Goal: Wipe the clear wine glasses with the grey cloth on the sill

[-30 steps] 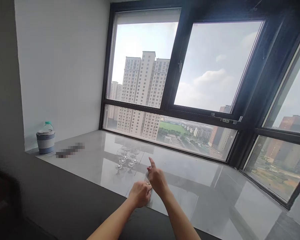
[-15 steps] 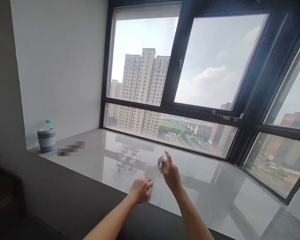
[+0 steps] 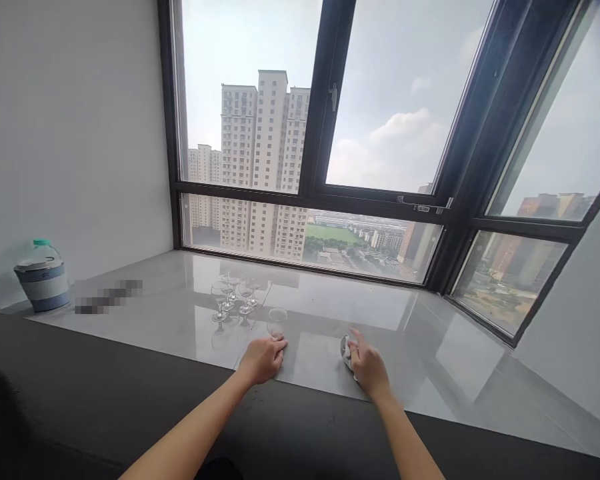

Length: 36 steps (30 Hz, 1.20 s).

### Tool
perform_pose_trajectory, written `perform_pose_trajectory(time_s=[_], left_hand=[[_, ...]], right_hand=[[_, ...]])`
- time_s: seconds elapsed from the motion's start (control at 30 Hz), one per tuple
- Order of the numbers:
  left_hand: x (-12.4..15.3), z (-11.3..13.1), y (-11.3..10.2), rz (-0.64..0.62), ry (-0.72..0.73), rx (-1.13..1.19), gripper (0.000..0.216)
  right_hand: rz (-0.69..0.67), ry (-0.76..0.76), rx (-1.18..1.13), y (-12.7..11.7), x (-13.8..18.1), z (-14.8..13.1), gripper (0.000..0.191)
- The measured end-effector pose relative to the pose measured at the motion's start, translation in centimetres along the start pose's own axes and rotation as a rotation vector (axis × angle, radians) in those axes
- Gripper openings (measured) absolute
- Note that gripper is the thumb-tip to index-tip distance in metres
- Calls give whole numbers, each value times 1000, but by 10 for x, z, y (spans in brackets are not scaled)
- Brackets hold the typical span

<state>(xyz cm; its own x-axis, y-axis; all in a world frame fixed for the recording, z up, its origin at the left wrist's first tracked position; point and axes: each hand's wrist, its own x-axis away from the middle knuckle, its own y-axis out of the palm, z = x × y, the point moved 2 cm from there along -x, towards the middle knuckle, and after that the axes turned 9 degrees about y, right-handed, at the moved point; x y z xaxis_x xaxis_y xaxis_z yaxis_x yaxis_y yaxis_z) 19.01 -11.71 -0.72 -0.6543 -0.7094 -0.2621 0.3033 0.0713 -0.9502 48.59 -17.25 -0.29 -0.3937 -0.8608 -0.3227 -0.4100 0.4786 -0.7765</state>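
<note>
My left hand (image 3: 263,357) is closed around the stem and foot of a clear wine glass (image 3: 277,320) that stands upright on the glossy grey sill (image 3: 330,313), near its front edge. To the right, my right hand (image 3: 366,363) rests low on the sill with a small grey cloth (image 3: 346,349) bunched in its fingers, index finger stretched forward. Several more clear wine glasses (image 3: 234,297) stand in a cluster just behind and left of the held glass.
A large water bottle with a green cap and a blue-and-white band (image 3: 42,277) stands at the sill's far left by the white wall. A blurred dark item (image 3: 108,297) lies near it. Dark-framed windows (image 3: 320,193) close off the back and right. A dark ledge (image 3: 130,393) runs in front.
My right hand with the cloth moved away from the glass, dropping down to the sill on the right. My left hand kept hold of the glass. The view shifted right.
</note>
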Motion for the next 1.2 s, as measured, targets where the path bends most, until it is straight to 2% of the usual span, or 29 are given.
perform_pose_trajectory(time_s=[0.1, 0.2, 0.47, 0.7, 0.83, 1.07, 1.2], left_hand=[[0, 0, 0, -3, -3, 0, 42], [0, 1, -1, -8, -16, -3, 41], [-2, -3, 2, 12, -24, -10, 48], [-4, -7, 5, -24, 7, -33, 50], [-8, -11, 6, -36, -30, -55, 55], [-27, -11, 6, -176, -26, -129, 54], [-51, -6, 5, -192, -43, -182, 47]], right_hand=[[55, 152, -103, 3, 0, 21, 52], [73, 237, -148, 3, 0, 26, 55], [53, 259, -155, 2, 0, 22, 53], [41, 248, -177, 2, 0, 21, 53], [56, 245, -208, 2, 1, 22, 51], [107, 293, -309, 5, -2, 28, 48], [125, 309, -342, 5, -4, 28, 45]])
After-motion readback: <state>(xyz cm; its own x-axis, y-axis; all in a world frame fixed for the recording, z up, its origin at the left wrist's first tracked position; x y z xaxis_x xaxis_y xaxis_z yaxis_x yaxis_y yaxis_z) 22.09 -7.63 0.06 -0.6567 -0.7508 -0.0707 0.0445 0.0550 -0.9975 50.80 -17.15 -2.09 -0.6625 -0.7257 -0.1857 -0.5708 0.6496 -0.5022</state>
